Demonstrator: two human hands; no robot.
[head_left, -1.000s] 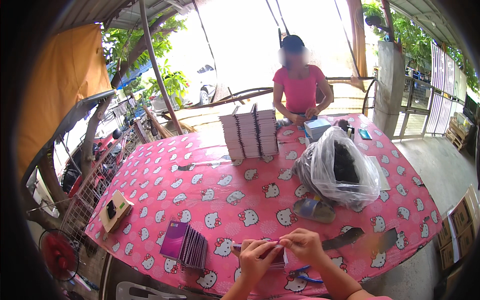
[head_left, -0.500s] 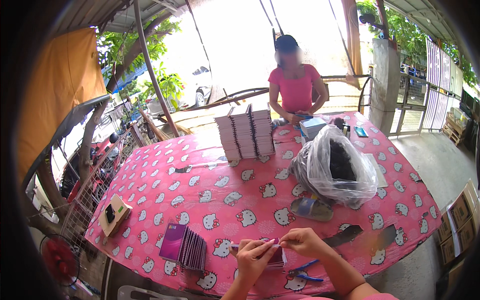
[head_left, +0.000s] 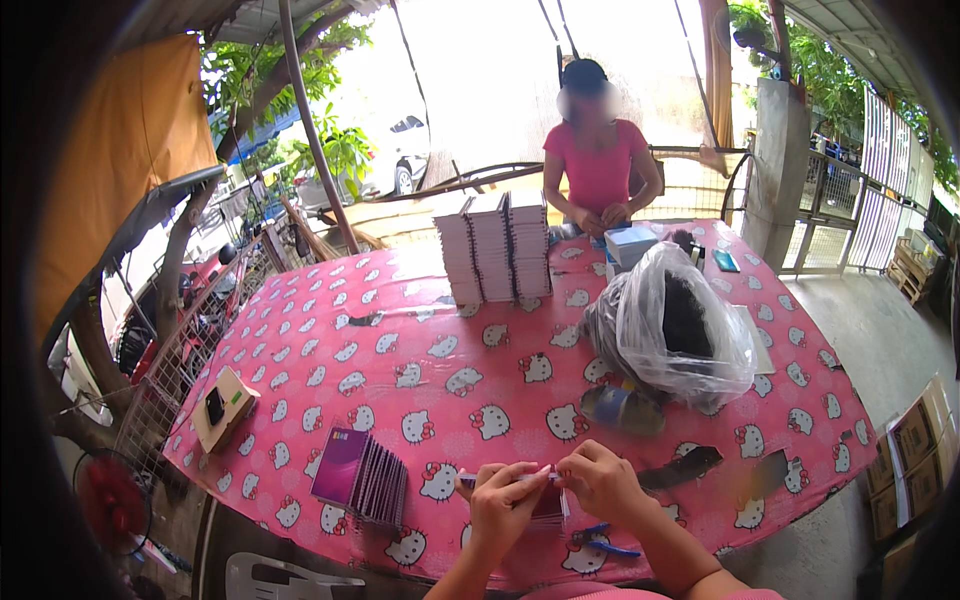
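Note:
At the near edge of the table, my left hand (head_left: 505, 507) is closed on a thin spiral notebook (head_left: 466, 482), held edge-up over other purple-covered notebooks (head_left: 549, 511) mostly hidden behind my hands. My right hand (head_left: 602, 486) is pinched at the notebook's right end, close to the left fingertips; whatever is between its fingers is too small to make out. Just below my right hand lie blue-handled pliers (head_left: 612, 548). To the left stands a pile of purple spiral notebooks (head_left: 358, 478), their coils facing me.
A pink patterned cloth (head_left: 420, 385) covers the table. Tall notebook stacks (head_left: 492, 248) stand at the far middle. A plastic bag with black coils (head_left: 688, 325) and a bottle (head_left: 622, 411) lie right of centre. A phone on cardboard (head_left: 224, 410) is far left. Across sits a co-worker (head_left: 598, 165).
My right hand has drawn in and tilted towards the left fingertips at the notebook's end. My left hand keeps its hold. The whole view has shifted slightly. The co-worker's hands have moved a little.

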